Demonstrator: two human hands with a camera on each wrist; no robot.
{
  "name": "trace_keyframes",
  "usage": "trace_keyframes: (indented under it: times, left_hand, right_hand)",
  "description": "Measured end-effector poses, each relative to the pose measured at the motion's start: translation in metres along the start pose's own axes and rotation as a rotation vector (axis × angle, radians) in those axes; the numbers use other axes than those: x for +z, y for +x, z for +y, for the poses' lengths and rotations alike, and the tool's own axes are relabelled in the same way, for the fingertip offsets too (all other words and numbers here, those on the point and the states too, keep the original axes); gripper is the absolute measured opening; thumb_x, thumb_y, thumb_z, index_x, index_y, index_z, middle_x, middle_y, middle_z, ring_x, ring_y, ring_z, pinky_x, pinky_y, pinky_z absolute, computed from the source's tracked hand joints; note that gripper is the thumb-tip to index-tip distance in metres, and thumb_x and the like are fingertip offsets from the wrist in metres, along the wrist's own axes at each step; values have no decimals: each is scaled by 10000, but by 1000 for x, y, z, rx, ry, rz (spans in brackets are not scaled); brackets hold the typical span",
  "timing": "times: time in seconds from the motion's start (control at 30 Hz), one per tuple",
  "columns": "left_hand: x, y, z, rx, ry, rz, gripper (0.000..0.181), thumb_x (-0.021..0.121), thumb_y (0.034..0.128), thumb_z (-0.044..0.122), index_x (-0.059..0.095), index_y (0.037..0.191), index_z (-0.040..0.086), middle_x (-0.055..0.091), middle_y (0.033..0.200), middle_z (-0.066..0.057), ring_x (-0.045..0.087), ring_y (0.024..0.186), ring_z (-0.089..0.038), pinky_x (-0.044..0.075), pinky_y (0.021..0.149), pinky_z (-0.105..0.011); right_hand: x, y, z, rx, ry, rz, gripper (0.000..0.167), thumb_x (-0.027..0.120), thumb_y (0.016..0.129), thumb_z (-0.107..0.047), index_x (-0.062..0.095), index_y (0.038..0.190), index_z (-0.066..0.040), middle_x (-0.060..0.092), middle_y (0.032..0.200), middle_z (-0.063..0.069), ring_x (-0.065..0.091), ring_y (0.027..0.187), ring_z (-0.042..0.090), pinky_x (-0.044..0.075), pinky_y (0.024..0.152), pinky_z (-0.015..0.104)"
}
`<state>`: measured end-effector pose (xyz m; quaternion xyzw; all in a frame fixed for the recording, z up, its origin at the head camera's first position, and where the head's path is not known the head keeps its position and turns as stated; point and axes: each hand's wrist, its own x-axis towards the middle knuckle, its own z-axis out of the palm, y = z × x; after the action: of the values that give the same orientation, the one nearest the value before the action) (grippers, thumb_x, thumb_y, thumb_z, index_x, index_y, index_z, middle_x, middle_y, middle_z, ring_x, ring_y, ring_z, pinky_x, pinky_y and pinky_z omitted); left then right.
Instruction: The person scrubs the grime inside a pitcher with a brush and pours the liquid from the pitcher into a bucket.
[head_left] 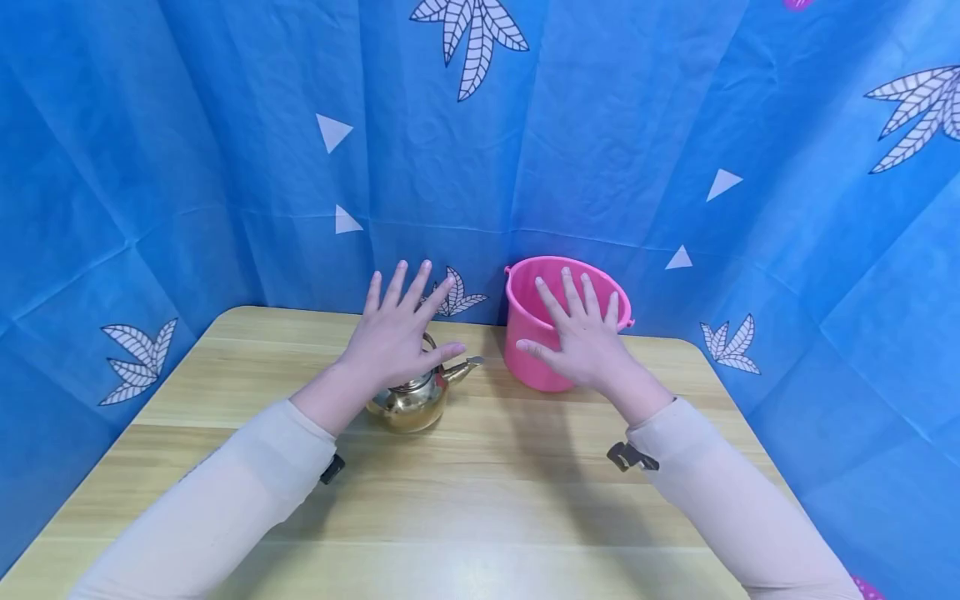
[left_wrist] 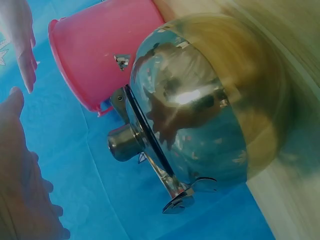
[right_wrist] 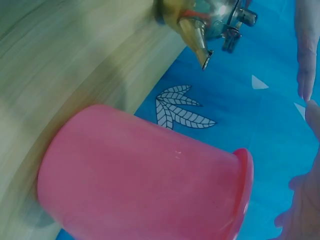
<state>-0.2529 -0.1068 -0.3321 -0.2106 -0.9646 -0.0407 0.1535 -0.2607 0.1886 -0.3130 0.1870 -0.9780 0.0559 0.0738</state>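
Below and just behind the spread left hand (head_left: 390, 337), I see the gold kettle (head_left: 411, 408) upright on the table (head_left: 465, 517), its spout (head_left: 461, 369) pointing toward the pink bucket (head_left: 536, 358). My head camera shows the right hand (head_left: 588, 342) held in front of the bucket, hiding some of its rim and wall. Both hands are raised, well apart from each other, fingers straight and fanned out, with nothing in either grasp.

From the left wrist I get what the head view loses behind that hand: the knob (left_wrist: 125, 142) on the kettle's lid and the shiny round side with its reflections. I also see a gap between hand and kettle. My right wrist view gives the bucket's smooth outer wall down to the table, and a leaf print (right_wrist: 180, 107) on the blue curtain (right_wrist: 225, 120) between bucket and kettle. Only the head camera lets me look inside the bucket.
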Motion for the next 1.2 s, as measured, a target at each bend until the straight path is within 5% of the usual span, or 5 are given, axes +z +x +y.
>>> trace_keyframes:
  times: [0.4,0.7,1.2]
  left_hand:
    - [4,-1,-1,3,-3,9,986,160,835,899,46,1621,315,-42,1681,-84,-156,1509,-354,-122,1169,-603]
    - [6,-4,-2,0,-20,-10,941,291,880,845,18,1618,329,-72,1678,-62,-165,1508,-351,-181,1155,-569]
    - [7,-12,-1,12,-36,-15,930,242,865,867,-25,1603,367,-44,1683,-62,-143,1512,-353,-169,1158,-576]
  right_hand:
    - [4,-4,1,-5,-15,9,960,478,895,-741,38,1620,-292,-56,1680,133,-90,1513,423,-78,1115,739]
    - [4,-5,-2,-13,-22,8,959,499,898,-717,31,1621,-294,-68,1680,123,-76,1513,427,-51,1123,737]
    - [7,-8,-7,-21,6,-10,943,513,902,-701,59,1623,-295,-38,1681,128,-84,1520,400,-72,1133,715]
